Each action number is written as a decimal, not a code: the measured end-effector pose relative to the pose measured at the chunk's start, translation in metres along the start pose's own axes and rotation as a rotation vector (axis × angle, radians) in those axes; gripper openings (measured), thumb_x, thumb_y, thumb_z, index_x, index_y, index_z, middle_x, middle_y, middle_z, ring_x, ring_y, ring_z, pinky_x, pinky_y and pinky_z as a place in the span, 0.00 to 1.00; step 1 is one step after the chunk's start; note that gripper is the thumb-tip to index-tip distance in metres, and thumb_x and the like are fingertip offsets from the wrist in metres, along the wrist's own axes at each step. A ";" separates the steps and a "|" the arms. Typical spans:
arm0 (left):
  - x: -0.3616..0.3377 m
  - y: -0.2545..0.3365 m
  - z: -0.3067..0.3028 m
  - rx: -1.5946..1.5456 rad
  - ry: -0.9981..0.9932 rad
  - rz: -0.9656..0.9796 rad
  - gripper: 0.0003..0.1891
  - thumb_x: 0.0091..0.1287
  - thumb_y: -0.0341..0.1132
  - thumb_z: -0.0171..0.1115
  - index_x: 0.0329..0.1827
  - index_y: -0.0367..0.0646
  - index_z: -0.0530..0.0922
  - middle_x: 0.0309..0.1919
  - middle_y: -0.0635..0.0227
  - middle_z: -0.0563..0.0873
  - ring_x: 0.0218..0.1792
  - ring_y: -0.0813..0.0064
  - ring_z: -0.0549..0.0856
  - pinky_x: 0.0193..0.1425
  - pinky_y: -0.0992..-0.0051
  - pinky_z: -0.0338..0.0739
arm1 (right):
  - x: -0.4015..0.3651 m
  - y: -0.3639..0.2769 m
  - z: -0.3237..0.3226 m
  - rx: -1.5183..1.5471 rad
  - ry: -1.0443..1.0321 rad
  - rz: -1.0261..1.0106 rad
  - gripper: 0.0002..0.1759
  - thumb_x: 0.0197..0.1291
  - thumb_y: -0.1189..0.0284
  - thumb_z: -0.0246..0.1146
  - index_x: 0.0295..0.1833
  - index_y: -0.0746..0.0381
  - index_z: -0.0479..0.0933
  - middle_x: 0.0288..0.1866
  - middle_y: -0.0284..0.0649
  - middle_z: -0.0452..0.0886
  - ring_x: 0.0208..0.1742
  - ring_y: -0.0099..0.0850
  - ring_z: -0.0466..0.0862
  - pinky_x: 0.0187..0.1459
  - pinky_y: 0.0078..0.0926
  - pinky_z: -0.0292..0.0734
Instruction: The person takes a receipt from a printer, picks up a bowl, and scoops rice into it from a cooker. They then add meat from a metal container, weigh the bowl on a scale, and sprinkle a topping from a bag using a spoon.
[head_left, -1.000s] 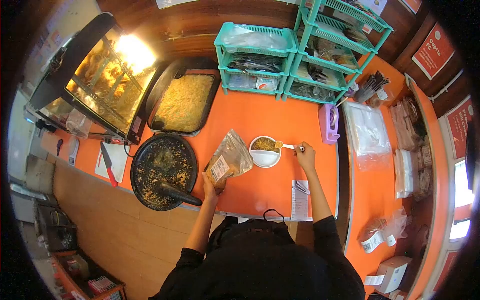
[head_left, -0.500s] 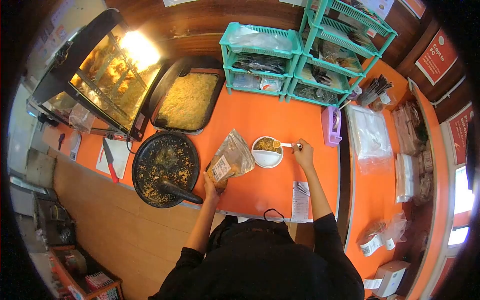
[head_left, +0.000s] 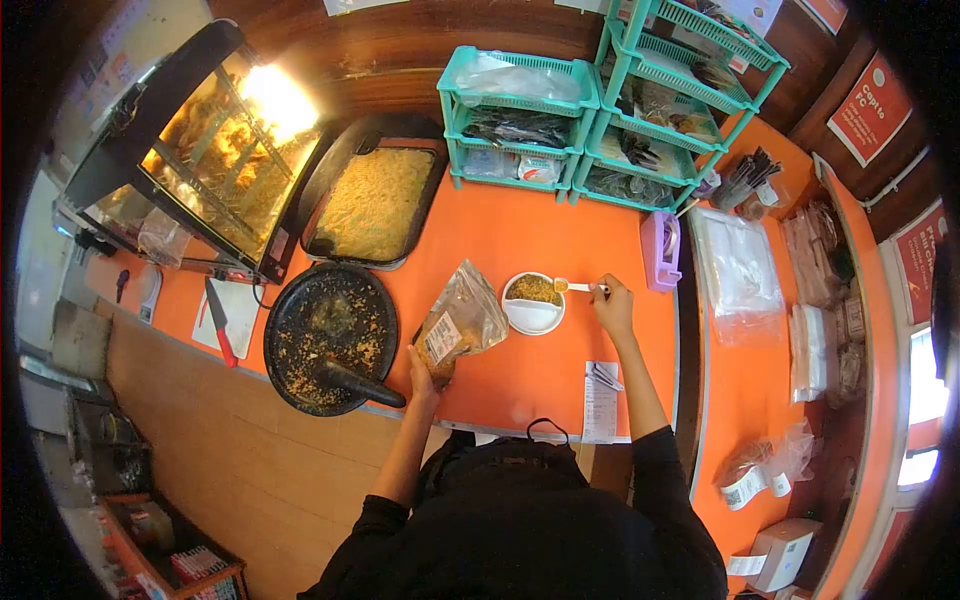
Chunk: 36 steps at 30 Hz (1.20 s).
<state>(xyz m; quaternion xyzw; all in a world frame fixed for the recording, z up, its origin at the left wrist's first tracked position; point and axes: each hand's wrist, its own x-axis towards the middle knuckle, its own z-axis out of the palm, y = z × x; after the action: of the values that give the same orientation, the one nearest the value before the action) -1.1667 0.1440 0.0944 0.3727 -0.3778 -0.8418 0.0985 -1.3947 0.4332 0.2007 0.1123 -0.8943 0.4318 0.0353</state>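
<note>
My left hand is closed around the lower end of a clear zip bag with a white label and brownish contents at its bottom. Pinched in my right hand is a small white spoon, its bowl at the right rim of a round white container. That container has a divider; brown-green crumbly seasoning fills the far compartment, while the near one shows plain white. Left of the bag rests a black stone mortar with crumbs and a dark pestle.
A tray of yellow food and a lit glass display case stand at the back left. A red-handled knife lies on a white board. Green racks, a purple tape dispenser and a receipt surround the work area.
My right hand and the spoon have shifted slightly right, so the spoon's bowl has moved from over the seasoning to the container's rim. My left hand and the bag look unchanged.
</note>
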 end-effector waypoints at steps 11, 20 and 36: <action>0.002 -0.004 -0.005 -0.025 0.002 -0.001 0.40 0.66 0.71 0.29 0.53 0.45 0.76 0.31 0.64 0.83 0.21 0.70 0.81 0.16 0.73 0.72 | 0.006 -0.036 0.036 0.047 -0.042 -0.113 0.09 0.56 0.76 0.64 0.31 0.69 0.73 0.27 0.51 0.80 0.26 0.43 0.81 0.29 0.38 0.73; -0.012 0.004 0.004 -0.012 -0.034 -0.076 0.39 0.68 0.70 0.26 0.54 0.45 0.74 0.29 0.66 0.83 0.18 0.73 0.80 0.13 0.75 0.71 | 0.006 -0.040 0.038 0.013 -0.008 -0.264 0.09 0.56 0.75 0.64 0.31 0.69 0.72 0.27 0.49 0.78 0.25 0.42 0.80 0.29 0.36 0.73; -0.004 -0.005 0.003 -0.054 0.034 -0.070 0.36 0.70 0.67 0.26 0.60 0.48 0.71 0.36 0.68 0.84 0.24 0.75 0.83 0.19 0.75 0.77 | -0.003 -0.039 0.024 -0.155 -0.068 -0.476 0.06 0.60 0.75 0.60 0.38 0.64 0.70 0.39 0.45 0.73 0.35 0.50 0.80 0.35 0.42 0.79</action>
<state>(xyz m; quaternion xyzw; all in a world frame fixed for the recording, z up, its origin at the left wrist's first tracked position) -1.1654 0.1512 0.0943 0.3974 -0.3398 -0.8481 0.0856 -1.3816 0.3916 0.2146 0.3311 -0.8737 0.3374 0.1144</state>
